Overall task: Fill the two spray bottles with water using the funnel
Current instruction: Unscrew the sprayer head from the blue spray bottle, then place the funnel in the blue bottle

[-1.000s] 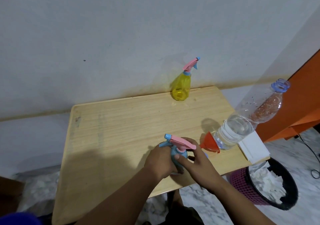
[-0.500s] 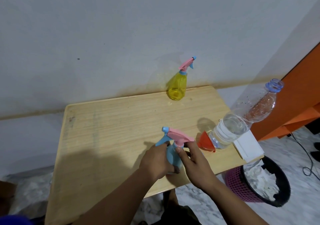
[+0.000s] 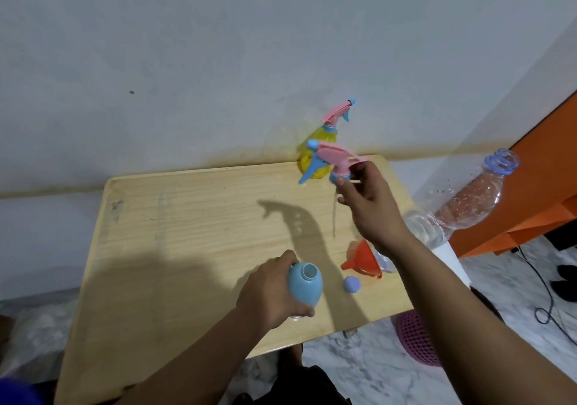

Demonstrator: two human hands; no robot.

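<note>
Head view: the blue spray bottle (image 3: 304, 289) stands uncapped on the desk (image 3: 175, 233), no water added that I can see. My left hand (image 3: 268, 292) grips its body. My right hand (image 3: 371, 205), raised beyond the bottle, pinches the removed spray head (image 3: 332, 161). The funnel (image 3: 363, 259) lies just right of the bottle. The yellow spray bottle (image 3: 317, 151), far beyond, remains capped.
</note>
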